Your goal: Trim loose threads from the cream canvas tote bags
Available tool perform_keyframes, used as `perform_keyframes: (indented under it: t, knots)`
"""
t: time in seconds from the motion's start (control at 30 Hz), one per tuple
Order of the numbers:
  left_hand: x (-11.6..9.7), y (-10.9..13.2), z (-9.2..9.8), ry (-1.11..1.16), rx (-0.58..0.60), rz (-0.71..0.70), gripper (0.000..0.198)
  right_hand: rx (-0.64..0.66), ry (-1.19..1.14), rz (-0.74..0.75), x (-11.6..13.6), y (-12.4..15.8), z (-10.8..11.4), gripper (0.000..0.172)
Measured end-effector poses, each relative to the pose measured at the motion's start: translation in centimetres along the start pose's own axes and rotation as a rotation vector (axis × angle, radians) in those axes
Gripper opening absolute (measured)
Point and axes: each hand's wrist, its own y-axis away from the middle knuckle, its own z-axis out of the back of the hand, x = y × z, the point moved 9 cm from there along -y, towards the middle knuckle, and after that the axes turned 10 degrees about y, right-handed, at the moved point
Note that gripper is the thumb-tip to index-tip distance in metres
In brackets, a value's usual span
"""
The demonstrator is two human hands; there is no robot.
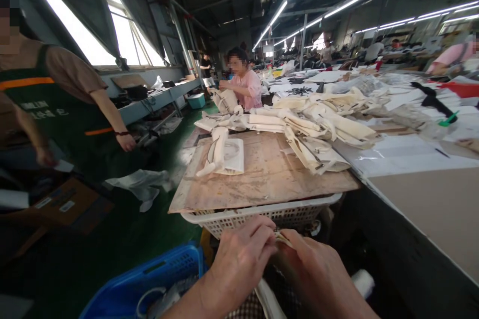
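Note:
My left hand [239, 261] and my right hand [318, 271] meet at the bottom of the head view, both pinching a small cream fabric piece [281, 237] between the fingertips. Most of that piece is hidden by my fingers. Below the hands lies checkered cloth [247, 309]. Just beyond them a white plastic basket [262, 215] carries a worn brown board [262, 174], with a cream bag [224, 155] lying on the board.
A blue basket [149, 279] sits at the lower left. Cream bags [318, 124] are piled along the long table [430, 199] on the right. One person in a green apron [56, 109] stands left; another in pink [245, 87] works farther back.

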Motion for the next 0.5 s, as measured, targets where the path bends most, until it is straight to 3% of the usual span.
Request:
perform_keyframes:
  t: [0.23, 0.5]
  knots:
    - [-1.2, -0.8, 0.0, -0.002, 0.015, -0.141, 0.015, -0.183, -0.110, 0.109, 0.4, 0.5, 1.7, 0.032]
    - [-1.2, -1.1, 0.2, 0.066, 0.024, -0.312, 0.017, -0.056, 0.085, 0.213, 0.8, 0.1, 0.1, 0.038]
